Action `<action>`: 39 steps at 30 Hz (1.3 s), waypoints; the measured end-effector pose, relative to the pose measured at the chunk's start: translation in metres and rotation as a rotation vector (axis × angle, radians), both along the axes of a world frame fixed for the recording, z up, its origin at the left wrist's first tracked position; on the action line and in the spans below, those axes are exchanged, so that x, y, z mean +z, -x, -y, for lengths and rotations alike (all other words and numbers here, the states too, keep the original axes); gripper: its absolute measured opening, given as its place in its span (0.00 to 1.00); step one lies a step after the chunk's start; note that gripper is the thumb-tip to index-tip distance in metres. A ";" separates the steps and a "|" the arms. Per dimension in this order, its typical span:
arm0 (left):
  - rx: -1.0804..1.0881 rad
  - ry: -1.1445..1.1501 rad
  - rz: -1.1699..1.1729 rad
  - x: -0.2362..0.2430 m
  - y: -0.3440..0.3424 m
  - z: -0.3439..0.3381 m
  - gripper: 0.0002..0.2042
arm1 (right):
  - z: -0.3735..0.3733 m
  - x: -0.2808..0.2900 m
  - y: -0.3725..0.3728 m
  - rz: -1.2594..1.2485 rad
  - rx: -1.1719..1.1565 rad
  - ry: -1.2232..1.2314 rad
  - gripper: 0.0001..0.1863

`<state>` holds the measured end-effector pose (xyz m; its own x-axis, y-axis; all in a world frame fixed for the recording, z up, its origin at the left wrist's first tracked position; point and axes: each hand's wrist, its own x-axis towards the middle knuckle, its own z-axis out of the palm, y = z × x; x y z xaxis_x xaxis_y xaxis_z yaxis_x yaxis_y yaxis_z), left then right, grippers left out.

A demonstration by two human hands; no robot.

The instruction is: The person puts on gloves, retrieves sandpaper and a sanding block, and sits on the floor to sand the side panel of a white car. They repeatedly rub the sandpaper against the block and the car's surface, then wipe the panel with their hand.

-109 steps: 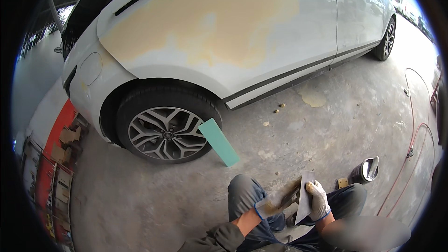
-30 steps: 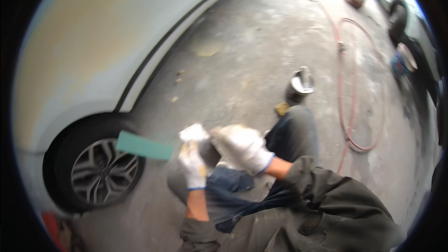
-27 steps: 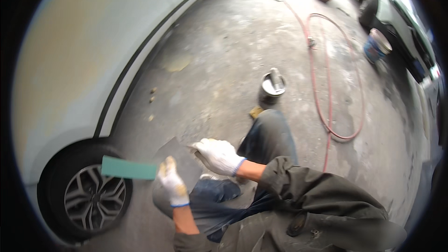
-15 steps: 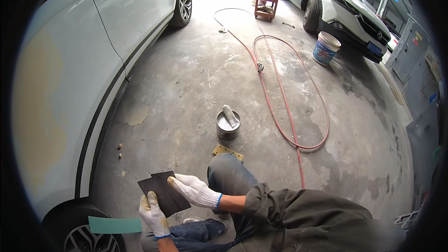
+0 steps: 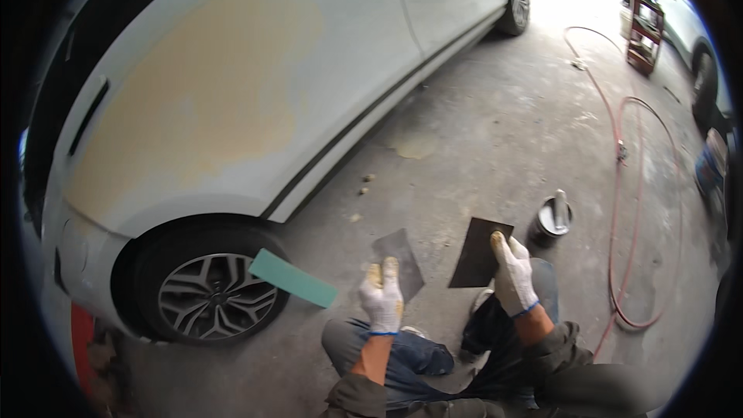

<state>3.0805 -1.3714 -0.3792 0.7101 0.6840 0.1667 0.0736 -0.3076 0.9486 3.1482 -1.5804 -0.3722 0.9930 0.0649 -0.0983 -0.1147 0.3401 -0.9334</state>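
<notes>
My left hand, in a white knit glove with a blue cuff, pinches a grey sheet of sandpaper between thumb and fingers. A hand's width to the right, a darker sandpaper sheet is gripped at its upper right corner by my right hand, gloved the same way. The two sheets are apart. Left of my hands, a flat green strip overlaps the edge of the car's wheel. Above that wheel, the white car panel carries a large beige filler patch.
Right of my hands stands an open can with a pale rolled thing in it. A red hose loops over the concrete floor. Farther off are a red cart, a bucket and another white car.
My hands have drawn apart; the sheets, overlapped before, are now separate, one in each hand. The view has swung left, bringing more of the white car and its wheel into sight.
</notes>
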 end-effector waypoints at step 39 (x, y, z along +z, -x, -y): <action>0.040 0.470 0.121 -0.051 0.023 -0.045 0.18 | -0.028 -0.010 0.102 -0.160 0.655 0.183 0.14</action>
